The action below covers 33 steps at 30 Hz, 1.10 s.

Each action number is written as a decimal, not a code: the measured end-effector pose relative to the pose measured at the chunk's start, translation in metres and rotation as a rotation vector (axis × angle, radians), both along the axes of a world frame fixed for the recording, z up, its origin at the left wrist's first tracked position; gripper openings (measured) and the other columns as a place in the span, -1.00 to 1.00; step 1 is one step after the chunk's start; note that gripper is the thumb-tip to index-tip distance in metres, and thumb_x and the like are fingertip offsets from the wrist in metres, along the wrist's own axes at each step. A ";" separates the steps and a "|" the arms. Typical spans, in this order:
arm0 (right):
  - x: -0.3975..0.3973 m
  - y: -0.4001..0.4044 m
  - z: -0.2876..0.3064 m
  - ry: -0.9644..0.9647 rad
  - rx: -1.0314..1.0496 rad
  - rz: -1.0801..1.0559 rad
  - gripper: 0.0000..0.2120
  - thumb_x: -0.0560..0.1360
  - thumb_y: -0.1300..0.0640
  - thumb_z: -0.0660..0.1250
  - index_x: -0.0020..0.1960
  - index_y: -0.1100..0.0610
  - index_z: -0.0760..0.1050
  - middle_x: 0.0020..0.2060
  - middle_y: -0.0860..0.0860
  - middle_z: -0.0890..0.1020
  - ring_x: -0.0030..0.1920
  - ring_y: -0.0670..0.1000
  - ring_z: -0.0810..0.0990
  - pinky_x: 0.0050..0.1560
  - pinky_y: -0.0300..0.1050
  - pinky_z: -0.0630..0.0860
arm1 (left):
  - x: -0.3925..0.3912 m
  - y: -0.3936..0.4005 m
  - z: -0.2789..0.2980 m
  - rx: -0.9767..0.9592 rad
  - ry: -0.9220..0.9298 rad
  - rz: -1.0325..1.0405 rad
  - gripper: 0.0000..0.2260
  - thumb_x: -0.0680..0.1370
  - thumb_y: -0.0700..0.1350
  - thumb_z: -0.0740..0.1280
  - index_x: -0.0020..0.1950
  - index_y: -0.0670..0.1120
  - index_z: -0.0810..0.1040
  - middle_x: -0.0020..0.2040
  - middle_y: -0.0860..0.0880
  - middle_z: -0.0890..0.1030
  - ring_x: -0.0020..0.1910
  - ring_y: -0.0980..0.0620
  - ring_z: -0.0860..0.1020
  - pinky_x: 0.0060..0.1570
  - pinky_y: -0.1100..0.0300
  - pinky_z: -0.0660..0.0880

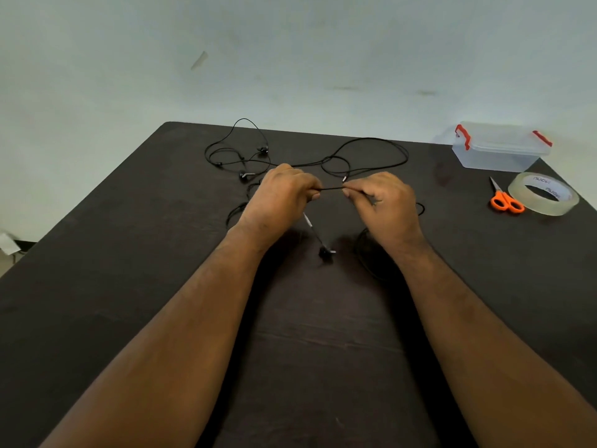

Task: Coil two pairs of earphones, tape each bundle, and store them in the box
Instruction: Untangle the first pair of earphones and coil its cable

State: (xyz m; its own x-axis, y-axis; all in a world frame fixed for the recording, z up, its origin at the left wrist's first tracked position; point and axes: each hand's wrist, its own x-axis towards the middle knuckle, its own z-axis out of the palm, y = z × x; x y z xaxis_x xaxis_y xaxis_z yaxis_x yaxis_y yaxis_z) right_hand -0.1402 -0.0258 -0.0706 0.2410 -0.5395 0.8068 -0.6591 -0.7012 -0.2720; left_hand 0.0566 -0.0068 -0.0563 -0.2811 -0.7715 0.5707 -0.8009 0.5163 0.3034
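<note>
Left hand (280, 194) and right hand (382, 198) each pinched 1 black earphone cable (332, 188) with curled fingers, taut between them. A 2nd pair of earphones (240, 156) lay loose on the worktop (129, 253).

Dim, even indoor light seen through a wide-angle lens.
Soft shadows pool on the dark matte wooden table (129, 286) under both forearms; the black earphone cable (371, 150) nearly vanishes against it. The table's edges splay outward with distortion, and detail looks slightly soft throughout, with no glare.
</note>
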 end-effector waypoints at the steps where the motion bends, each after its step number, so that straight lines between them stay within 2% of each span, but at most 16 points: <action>1: -0.006 -0.001 0.000 -0.063 0.027 -0.034 -0.90 0.44 0.17 0.44 -0.10 0.18 0.69 -0.24 0.03 0.71 -0.21 0.08 0.64 -0.15 -0.03 0.55 | 0.005 0.000 0.001 0.020 0.018 0.036 -0.90 0.51 -0.20 0.39 -0.02 -0.16 0.67 -0.15 -0.10 0.68 -0.13 -0.14 0.54 -0.02 0.00 0.47; 4: -0.029 -0.003 0.002 -0.236 0.104 -0.126 -0.89 0.45 0.18 0.43 -0.07 0.19 0.68 -0.19 -0.04 0.68 -0.17 0.07 0.64 -0.11 0.00 0.58 | 0.026 -0.002 0.004 0.055 0.071 0.134 -0.91 0.52 -0.20 0.37 -0.05 -0.14 0.67 -0.23 -0.06 0.66 -0.20 -0.01 0.55 -0.10 0.12 0.51; 6: -0.043 -0.004 0.004 -0.268 0.135 -0.182 -0.88 0.46 0.18 0.42 -0.05 0.18 0.68 -0.18 -0.07 0.65 -0.15 0.06 0.63 -0.09 -0.13 0.55 | 0.037 -0.003 0.006 0.056 0.104 0.200 -0.91 0.53 -0.19 0.37 -0.06 -0.13 0.68 -0.26 -0.06 0.66 -0.26 0.02 0.56 -0.21 0.25 0.48; 8: -0.053 -0.004 0.006 -0.265 0.162 -0.214 -0.87 0.47 0.18 0.41 -0.03 0.18 0.68 -0.17 -0.05 0.66 -0.12 0.02 0.61 -0.08 -0.31 0.48 | 0.040 -0.003 0.007 0.015 0.110 0.226 -0.90 0.53 -0.19 0.37 -0.04 -0.14 0.68 -0.27 -0.07 0.66 -0.26 -0.01 0.56 -0.20 0.22 0.47; 10: -0.055 -0.003 0.007 -0.263 0.182 -0.222 -0.87 0.47 0.18 0.41 -0.01 0.18 0.68 -0.16 -0.08 0.63 -0.11 -0.03 0.59 -0.07 -0.37 0.44 | 0.039 -0.003 0.007 -0.035 0.127 0.234 -0.90 0.52 -0.21 0.39 -0.04 -0.18 0.69 -0.27 -0.11 0.66 -0.26 -0.06 0.57 -0.17 0.16 0.51; 15: -0.051 -0.003 0.006 -0.255 0.170 -0.227 -0.87 0.47 0.20 0.41 -0.02 0.19 0.68 -0.15 0.02 0.69 -0.10 -0.02 0.61 -0.04 -0.16 0.52 | 0.039 -0.005 0.003 -0.082 0.158 0.289 -0.88 0.50 -0.21 0.41 0.00 -0.18 0.69 -0.17 -0.16 0.67 -0.12 -0.10 0.59 -0.13 0.26 0.38; 17: -0.048 -0.005 0.003 -0.270 0.242 -0.211 -0.84 0.46 0.20 0.42 0.03 0.17 0.67 -0.10 0.03 0.70 -0.04 0.03 0.64 0.03 -0.07 0.56 | 0.037 -0.005 0.002 -0.081 0.158 0.296 -0.89 0.49 -0.22 0.42 -0.01 -0.19 0.69 -0.19 -0.16 0.67 -0.13 -0.11 0.59 -0.14 0.24 0.41; 19: -0.040 -0.007 0.002 -0.217 0.403 -0.191 -0.59 0.43 0.15 0.45 0.28 0.07 0.54 0.11 0.04 0.63 0.15 0.06 0.58 0.20 0.00 0.50 | 0.035 -0.003 0.002 -0.102 0.170 0.284 -0.91 0.46 -0.24 0.43 -0.07 -0.21 0.70 -0.26 -0.16 0.67 -0.18 -0.15 0.59 -0.15 0.13 0.51; 20: -0.034 -0.006 0.003 -0.127 0.468 -0.215 -0.38 0.41 0.09 0.47 0.43 0.00 0.38 0.26 0.04 0.53 0.27 0.07 0.48 0.30 0.03 0.41 | 0.034 -0.003 0.003 -0.126 0.173 0.281 -0.92 0.45 -0.23 0.44 -0.10 -0.20 0.70 -0.30 -0.14 0.66 -0.21 -0.16 0.58 -0.14 0.06 0.53; 22: -0.015 0.000 0.006 0.080 0.409 -0.279 -0.12 0.36 -0.04 0.49 0.55 -0.03 0.11 0.43 0.04 0.35 0.43 0.09 0.30 0.39 0.15 0.25 | 0.031 -0.003 0.003 -0.157 0.151 0.297 -0.93 0.44 -0.16 0.44 -0.13 -0.12 0.71 -0.32 -0.06 0.66 -0.21 -0.12 0.58 -0.03 0.01 0.44; 24: 0.012 0.012 0.007 0.191 0.222 -0.224 -0.18 0.35 -0.05 0.47 0.52 0.01 0.19 0.42 0.05 0.38 0.43 0.11 0.31 0.39 0.24 0.19 | 0.023 -0.001 0.003 -0.157 0.128 0.301 -0.94 0.46 -0.10 0.44 -0.12 -0.05 0.70 -0.30 0.03 0.65 -0.15 -0.05 0.57 -0.02 0.11 0.20; 26: 0.039 0.019 0.003 0.198 0.177 -0.145 -0.35 0.39 0.01 0.45 0.43 0.05 0.37 0.33 0.02 0.50 0.39 0.08 0.39 0.41 0.25 0.13 | 0.013 0.002 0.003 -0.196 0.100 0.282 -0.95 0.45 -0.08 0.44 -0.14 -0.01 0.70 -0.30 0.07 0.64 -0.15 -0.02 0.56 -0.11 0.18 0.05; 28: 0.056 0.020 0.000 0.089 0.246 -0.096 -0.53 0.44 0.07 0.44 0.33 0.07 0.49 0.21 -0.02 0.61 0.29 0.02 0.51 0.45 0.23 0.13 | 0.006 0.005 0.003 -0.236 0.084 0.265 -0.95 0.43 -0.07 0.44 -0.18 0.01 0.70 -0.32 0.09 0.63 -0.15 -0.03 0.56 -0.14 0.19 0.00; 29: 0.059 0.019 -0.001 -0.014 0.284 -0.059 -0.63 0.46 0.09 0.43 0.25 0.09 0.56 0.12 -0.03 0.66 0.18 -0.01 0.59 0.42 0.21 0.23 | 0.004 0.007 0.002 -0.253 0.079 0.259 -0.95 0.42 -0.07 0.44 -0.18 0.02 0.70 -0.32 0.09 0.62 -0.13 -0.05 0.56 -0.14 0.19 0.00; 31: 0.058 0.017 0.000 -0.217 0.331 0.023 -0.81 0.48 0.11 0.43 0.07 0.13 0.65 -0.08 -0.02 0.71 -0.07 -0.03 0.66 0.11 0.11 0.54 | 0.005 0.007 0.001 -0.279 0.056 0.261 -0.94 0.39 -0.04 0.48 -0.17 0.03 0.71 -0.31 0.09 0.62 -0.08 -0.06 0.55 -0.11 0.14 0.05; 33: 0.056 0.016 -0.001 -0.257 0.305 0.009 -0.88 0.47 0.14 0.44 -0.03 0.15 0.67 -0.17 -0.01 0.71 -0.17 -0.05 0.65 -0.11 0.01 0.60 | 0.007 0.006 0.001 -0.266 0.031 0.267 -0.91 0.37 0.00 0.51 -0.15 0.05 0.71 -0.28 0.09 0.62 -0.01 -0.01 0.50 -0.03 0.09 0.10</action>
State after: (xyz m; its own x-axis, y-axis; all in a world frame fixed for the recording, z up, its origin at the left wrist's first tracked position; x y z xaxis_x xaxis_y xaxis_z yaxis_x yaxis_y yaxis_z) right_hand -0.0842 -0.0095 -0.0719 0.0583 -0.7627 0.6441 -0.5368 -0.5680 -0.6239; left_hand 0.0636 -0.0005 -0.0554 -0.0696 -0.6389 0.7661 -0.9102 0.3550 0.2134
